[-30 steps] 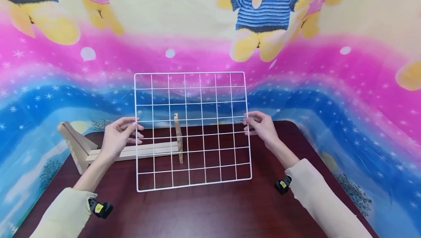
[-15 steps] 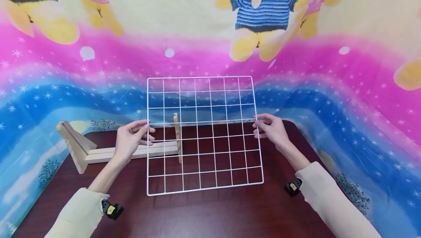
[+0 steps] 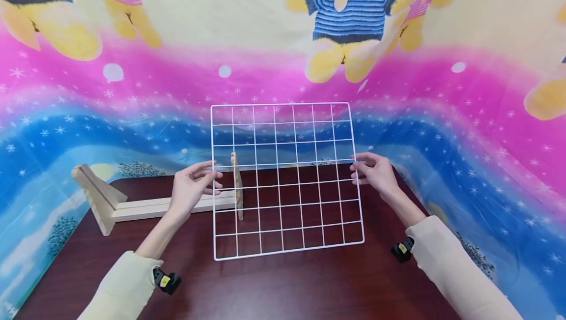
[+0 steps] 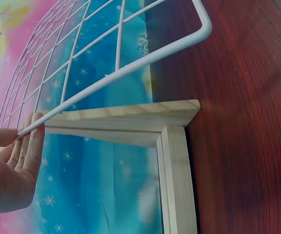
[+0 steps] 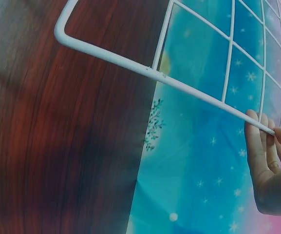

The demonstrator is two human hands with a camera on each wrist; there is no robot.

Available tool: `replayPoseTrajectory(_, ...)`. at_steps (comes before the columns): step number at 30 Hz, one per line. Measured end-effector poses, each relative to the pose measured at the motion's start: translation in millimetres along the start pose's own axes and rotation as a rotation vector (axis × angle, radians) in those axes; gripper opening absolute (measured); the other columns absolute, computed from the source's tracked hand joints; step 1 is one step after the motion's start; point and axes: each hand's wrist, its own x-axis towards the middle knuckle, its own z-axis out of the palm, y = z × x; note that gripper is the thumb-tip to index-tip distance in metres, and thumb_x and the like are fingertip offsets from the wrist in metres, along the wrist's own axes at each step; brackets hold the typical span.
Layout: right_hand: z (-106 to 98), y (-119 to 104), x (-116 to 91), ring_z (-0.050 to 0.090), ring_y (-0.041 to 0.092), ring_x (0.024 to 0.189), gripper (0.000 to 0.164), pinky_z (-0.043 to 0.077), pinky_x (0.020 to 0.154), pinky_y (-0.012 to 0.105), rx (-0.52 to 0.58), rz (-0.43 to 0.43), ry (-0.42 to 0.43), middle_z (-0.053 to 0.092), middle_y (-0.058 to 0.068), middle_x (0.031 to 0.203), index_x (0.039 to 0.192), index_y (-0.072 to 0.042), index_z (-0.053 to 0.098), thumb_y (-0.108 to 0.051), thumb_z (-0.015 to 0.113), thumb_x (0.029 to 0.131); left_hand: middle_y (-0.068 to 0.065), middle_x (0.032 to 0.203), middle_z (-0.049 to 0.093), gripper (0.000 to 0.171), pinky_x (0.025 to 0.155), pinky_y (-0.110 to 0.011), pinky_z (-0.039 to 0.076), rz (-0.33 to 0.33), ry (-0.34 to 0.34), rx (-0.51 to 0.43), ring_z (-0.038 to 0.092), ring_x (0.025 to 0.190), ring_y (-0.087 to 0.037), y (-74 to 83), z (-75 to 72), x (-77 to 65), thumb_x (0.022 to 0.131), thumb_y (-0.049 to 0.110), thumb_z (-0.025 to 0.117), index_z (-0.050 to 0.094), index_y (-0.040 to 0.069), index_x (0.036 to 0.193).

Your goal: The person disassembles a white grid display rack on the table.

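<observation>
A white wire grid panel (image 3: 279,182) is held up nearly upright above the table, its bottom edge toward me. My left hand (image 3: 191,186) pinches its left side rod between thumb and fingers, about halfway up. On the opposite side rod my right hand (image 3: 375,172) has the same kind of pinch. Both wrist views show the thick frame rod running into the fingers, at the left hand (image 4: 14,163) and at the right hand (image 5: 272,163). Behind the panel's left part stands a pale wooden stand (image 3: 143,208) with two upright ends joined by a rail.
The dark red-brown table (image 3: 283,290) reaches back to a hanging cloth (image 3: 265,25) printed with bears and snowflakes. The wooden stand's left upright (image 3: 95,199) is near the table's left edge. Black cameras sit at both sleeve cuffs.
Both hands have carried the grid panel to the right and slightly lower. It now overlaps only the right end of the wooden stand, which has stayed in place.
</observation>
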Motion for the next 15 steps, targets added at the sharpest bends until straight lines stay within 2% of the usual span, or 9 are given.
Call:
replayPoseTrajectory(6,-8.4,2.9,3.6,0.07,0.02,0.068,0.028,0.057,0.07,0.046,-0.024,0.01,-0.002,0.068,0.002,0.078,0.122,0.009,0.057,-0.001,0.057,0.096,-0.021,0.09,0.071,0.033,0.065,-0.05,0.056,-0.029,0.014,0.0,0.071,0.066,-0.022,-1.7,9.7,-2.1,0.092,-0.002,0.062,0.057,-0.009,0.124)
replayPoseTrajectory(10,-17.3,3.8,7.2,0.07,0.022,0.07,0.028,0.058,0.069,0.043,-0.031,0.022,0.009,0.069,0.004,0.079,0.122,0.007,0.057,-0.002,0.057,0.096,-0.024,0.092,0.07,0.033,0.066,-0.05,0.056,-0.037,0.022,-0.025,0.071,0.067,-0.024,-3.5,20.3,-0.4,0.092,-0.003,0.062,0.056,-0.01,0.124)
replayPoseTrajectory(15,-28.4,1.9,9.6,0.07,0.016,0.067,0.03,0.058,0.07,0.044,-0.02,0.038,0.012,0.069,0.005,0.079,0.124,0.007,0.055,-0.004,0.058,0.096,-0.028,0.096,0.068,0.033,0.067,-0.052,0.055,-0.041,0.075,-0.053,0.071,0.068,-0.026,-3.8,33.5,-0.7,0.092,-0.002,0.062,0.058,-0.01,0.124)
